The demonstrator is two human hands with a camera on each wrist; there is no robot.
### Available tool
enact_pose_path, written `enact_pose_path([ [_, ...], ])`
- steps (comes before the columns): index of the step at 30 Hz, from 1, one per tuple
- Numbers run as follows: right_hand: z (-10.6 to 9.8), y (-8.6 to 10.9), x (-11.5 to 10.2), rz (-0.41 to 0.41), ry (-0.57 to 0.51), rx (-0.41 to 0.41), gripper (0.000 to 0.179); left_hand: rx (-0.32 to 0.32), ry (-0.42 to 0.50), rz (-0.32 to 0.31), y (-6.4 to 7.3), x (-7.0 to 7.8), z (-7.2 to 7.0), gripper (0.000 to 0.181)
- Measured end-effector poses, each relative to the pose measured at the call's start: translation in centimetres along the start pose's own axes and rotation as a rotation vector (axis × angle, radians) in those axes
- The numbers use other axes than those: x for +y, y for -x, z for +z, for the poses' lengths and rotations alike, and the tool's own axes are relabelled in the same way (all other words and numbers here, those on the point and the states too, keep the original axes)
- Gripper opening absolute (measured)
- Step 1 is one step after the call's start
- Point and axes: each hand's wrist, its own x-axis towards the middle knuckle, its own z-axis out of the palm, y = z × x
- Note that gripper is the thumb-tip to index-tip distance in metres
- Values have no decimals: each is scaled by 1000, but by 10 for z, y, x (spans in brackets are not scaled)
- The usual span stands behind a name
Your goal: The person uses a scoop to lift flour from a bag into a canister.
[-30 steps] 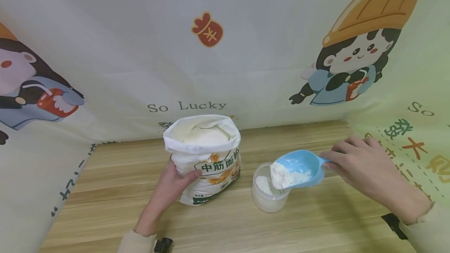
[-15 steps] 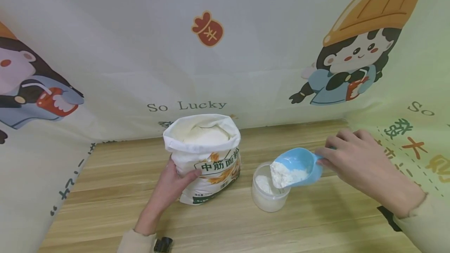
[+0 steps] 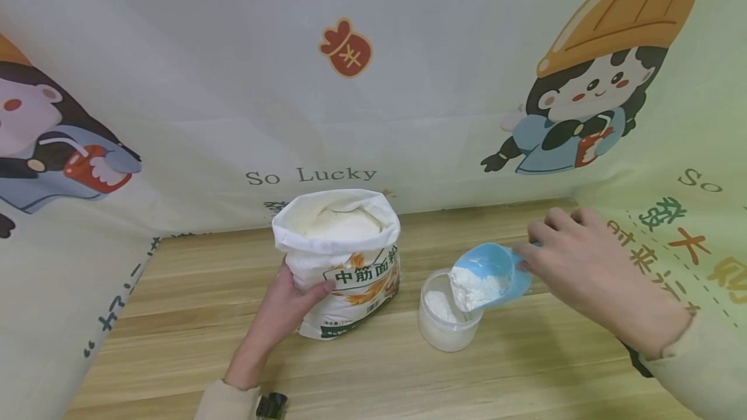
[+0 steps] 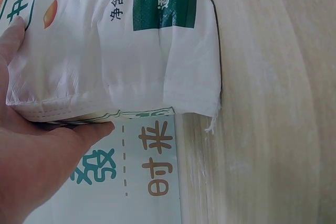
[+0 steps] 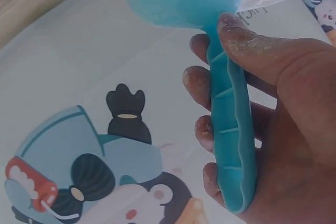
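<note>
- The cloth [image 3: 233, 96] is hanging behind and around the table [image 3: 192, 316]; I'm reading "So Lucky" on it near the bag, beside cartoon figures.
- The bag [image 3: 350, 293] is standing upright on the table with its top rolled down, showing flour [image 3: 344, 227] inside; I'm reading 中筋面粉 across its front and, up close, 净含量 above a green panel.
- My right forearm is slanting in from the lower right, its right sleeve [image 3: 700, 368] ending at the wrist, and the right hand [image 3: 574, 261] is lying palm down.
- That hand is grasping the scoop's handle [image 5: 231, 129], fingers wrapping around it and thumb pressing near the neck.
- My left forearm is angling up from the bottom edge, and the left hand [image 3: 288, 303] is gripping the bag's left side, thumb on the front beside the lettering.
- The blue scoop [image 3: 487, 261] is holding more flour and tilting, its lip lying over the cup; I'm not able to tell whether it's touching the rim.
- The clear cup [image 3: 446, 337] is sitting right of the bag, with flour heaping inside.
</note>
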Motion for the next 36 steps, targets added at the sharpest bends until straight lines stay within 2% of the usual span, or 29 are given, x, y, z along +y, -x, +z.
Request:
enact_pose_path([
  [10,-2,-4,-4,-31,41,55,31,-6,9,-1,-1,1,0,78],
  [19,-4,-6,-10,-45,44,37,33,-8,3,-7,1,0,0,76],
  [25,-8,-9,-14,-27,47,-20,35,-6,-4,-2,0,-1,0,77],
  [36,-10,-11,-18,-41,50,11,37,-13,11,-3,-1,0,0,77],
])
